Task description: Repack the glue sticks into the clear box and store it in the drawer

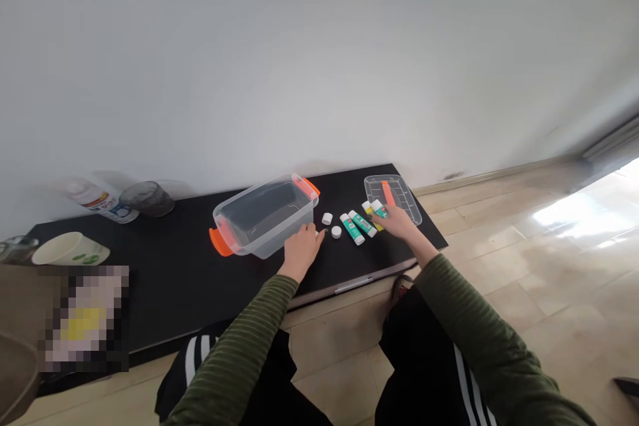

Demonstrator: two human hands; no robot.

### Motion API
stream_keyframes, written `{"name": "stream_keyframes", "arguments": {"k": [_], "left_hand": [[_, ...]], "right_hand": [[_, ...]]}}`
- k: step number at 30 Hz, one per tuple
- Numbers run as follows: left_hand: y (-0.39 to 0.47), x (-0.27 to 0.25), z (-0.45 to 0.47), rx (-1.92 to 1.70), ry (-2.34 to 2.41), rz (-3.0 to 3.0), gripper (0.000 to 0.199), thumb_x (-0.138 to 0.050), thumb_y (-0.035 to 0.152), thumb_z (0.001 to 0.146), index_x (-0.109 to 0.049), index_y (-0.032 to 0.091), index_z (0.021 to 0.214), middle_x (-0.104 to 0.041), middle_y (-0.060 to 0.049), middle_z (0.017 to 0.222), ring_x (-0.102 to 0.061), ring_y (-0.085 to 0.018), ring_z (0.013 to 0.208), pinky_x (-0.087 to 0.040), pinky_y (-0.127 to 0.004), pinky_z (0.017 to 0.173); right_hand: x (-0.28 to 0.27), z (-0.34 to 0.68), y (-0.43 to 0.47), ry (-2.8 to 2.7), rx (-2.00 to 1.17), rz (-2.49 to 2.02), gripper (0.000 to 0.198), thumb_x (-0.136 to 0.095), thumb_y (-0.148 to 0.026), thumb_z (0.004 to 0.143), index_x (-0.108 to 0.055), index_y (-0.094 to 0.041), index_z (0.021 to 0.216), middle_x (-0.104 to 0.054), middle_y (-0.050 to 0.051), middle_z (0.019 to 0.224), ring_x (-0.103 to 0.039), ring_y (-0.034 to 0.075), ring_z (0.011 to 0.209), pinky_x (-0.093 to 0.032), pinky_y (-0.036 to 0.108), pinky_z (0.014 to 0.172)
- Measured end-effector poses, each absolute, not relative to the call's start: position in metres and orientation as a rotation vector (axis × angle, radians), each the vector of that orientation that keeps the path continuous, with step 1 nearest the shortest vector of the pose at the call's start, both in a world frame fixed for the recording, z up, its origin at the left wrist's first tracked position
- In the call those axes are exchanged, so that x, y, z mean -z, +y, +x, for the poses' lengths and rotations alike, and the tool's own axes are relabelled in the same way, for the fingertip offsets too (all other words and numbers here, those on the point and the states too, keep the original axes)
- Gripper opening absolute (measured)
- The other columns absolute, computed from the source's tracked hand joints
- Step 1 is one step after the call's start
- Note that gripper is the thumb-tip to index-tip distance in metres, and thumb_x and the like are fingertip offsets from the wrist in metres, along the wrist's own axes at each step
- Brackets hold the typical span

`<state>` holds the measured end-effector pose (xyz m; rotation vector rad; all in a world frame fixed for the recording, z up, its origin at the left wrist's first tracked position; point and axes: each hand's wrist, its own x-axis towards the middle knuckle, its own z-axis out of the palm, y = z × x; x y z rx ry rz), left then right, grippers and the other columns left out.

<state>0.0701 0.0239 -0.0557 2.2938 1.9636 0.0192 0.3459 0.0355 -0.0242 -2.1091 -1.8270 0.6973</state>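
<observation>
My right hand (397,221) is closed around a green-and-white glue stick (378,207) at the right of the black table. A yellow glue stick (367,206) shows partly behind it. Two more green-and-white tubes lie side by side, a left one (352,229) and a right one (363,223). My left hand (301,251) rests low by the near side of the clear plastic box (269,239), fingers pinched. A bit of white shows at its fingertips, too small to name. Just right of it are an upper white cap (327,218) and a lower white cap (336,232).
A clear lid (412,207) with an orange strip (388,194) lies at the table's right end. To the left stand a spray can (102,201), a dark glass bowl (147,199) and a paper cup (70,250). Behind the black table (200,293) rises a wall.
</observation>
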Motion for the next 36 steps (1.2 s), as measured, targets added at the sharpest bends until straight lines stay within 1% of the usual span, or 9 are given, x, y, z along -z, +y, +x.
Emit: {"name": "stream_keyframes", "arguments": {"k": [4, 7, 10, 15, 18, 22, 24, 30, 36], "left_hand": [[0.027, 0.072, 0.081, 0.005, 1.939, 2.356, 0.034, -0.046, 0.042, 0.099, -0.058, 0.013, 0.113, -0.058, -0.015, 0.117, -0.068, -0.029, 0.096, -0.051, -0.034, 0.071], [0.028, 0.077, 0.087, -0.088, 1.889, 2.356, 0.027, -0.052, 0.036, 0.097, -0.057, 0.014, 0.113, -0.055, -0.013, 0.118, -0.065, -0.027, 0.101, -0.052, -0.032, 0.073], [0.03, 0.08, 0.088, -0.182, 1.85, 2.263, 0.027, -0.058, 0.031, 0.094, -0.055, 0.014, 0.115, -0.053, -0.013, 0.118, -0.064, -0.026, 0.104, -0.052, -0.032, 0.076], [0.035, 0.089, 0.082, -0.365, 1.746, 2.166, 0.036, -0.067, 0.019, 0.086, -0.054, 0.012, 0.12, -0.053, -0.013, 0.12, -0.06, -0.026, 0.112, -0.048, -0.036, 0.097], [0.036, 0.095, 0.078, -0.428, 1.691, 2.162, 0.041, -0.066, 0.013, 0.085, -0.053, 0.011, 0.124, -0.052, -0.015, 0.122, -0.058, -0.027, 0.116, -0.045, -0.039, 0.103], [0.034, 0.097, 0.075, -0.466, 1.647, 2.188, 0.045, -0.062, 0.01, 0.085, -0.052, 0.011, 0.129, -0.052, -0.016, 0.125, -0.057, -0.028, 0.118, -0.045, -0.04, 0.104], [0.033, 0.095, 0.073, -0.459, 1.643, 2.208, 0.047, -0.061, 0.01, 0.085, -0.051, 0.013, 0.131, -0.052, -0.016, 0.126, -0.056, -0.028, 0.12, -0.044, -0.041, 0.105], [0.032, 0.086, 0.065, -0.457, 1.663, 2.171, 0.055, -0.056, 0.013, 0.089, -0.043, 0.016, 0.142, -0.051, -0.016, 0.135, -0.053, -0.028, 0.126, -0.042, -0.04, 0.109], [0.026, 0.08, 0.056, -0.462, 1.682, 2.138, 0.054, -0.053, 0.015, 0.091, -0.041, 0.014, 0.144, -0.052, -0.017, 0.138, -0.059, -0.026, 0.121, -0.048, -0.037, 0.101]], "right_hand": [[0.04, 0.335, 0.053, -1.83, -0.59, -2.231, 0.034, -0.062, -0.049, 0.088, -0.065, -0.019, 0.104, -0.072, 0.011, 0.106, -0.066, 0.027, 0.101, -0.044, 0.028, 0.071], [0.047, 0.329, 0.058, -1.819, -0.599, -2.305, 0.042, -0.062, -0.053, 0.088, -0.061, -0.019, 0.113, -0.071, 0.012, 0.109, -0.065, 0.029, 0.103, -0.044, 0.03, 0.072], [0.051, 0.326, 0.061, -1.839, -0.611, -2.305, 0.048, -0.064, -0.051, 0.088, -0.056, -0.019, 0.123, -0.071, 0.012, 0.111, -0.065, 0.029, 0.105, -0.045, 0.031, 0.075], [0.059, 0.319, 0.06, -1.898, -0.562, -2.246, 0.048, -0.063, -0.046, 0.089, -0.056, -0.016, 0.125, -0.064, 0.015, 0.124, -0.063, 0.027, 0.111, -0.044, 0.032, 0.084], [0.062, 0.314, 0.058, -1.971, -0.51, -2.23, 0.048, -0.061, -0.045, 0.09, -0.056, -0.015, 0.127, -0.059, 0.017, 0.131, -0.06, 0.027, 0.114, -0.044, 0.033, 0.089], [0.062, 0.31, 0.055, -2.07, -0.405, -2.248, 0.048, -0.06, -0.045, 0.091, -0.057, -0.015, 0.129, -0.056, 0.017, 0.133, -0.047, 0.03, 0.127, -0.042, 0.035, 0.095], [0.062, 0.31, 0.054, -2.096, -0.385, -2.253, 0.047, -0.061, -0.043, 0.091, -0.058, -0.017, 0.129, -0.055, 0.017, 0.134, -0.043, 0.031, 0.129, -0.042, 0.037, 0.097], [0.066, 0.311, 0.047, -2.128, -0.419, -2.204, 0.05, -0.06, -0.041, 0.088, -0.056, -0.017, 0.132, -0.054, 0.017, 0.133, -0.045, 0.033, 0.126, -0.042, 0.041, 0.098], [0.061, 0.314, 0.04, -2.094, -0.38, -2.143, 0.056, -0.061, -0.038, 0.087, -0.052, -0.014, 0.137, -0.053, 0.018, 0.138, -0.043, 0.034, 0.13, -0.038, 0.042, 0.103]]}}
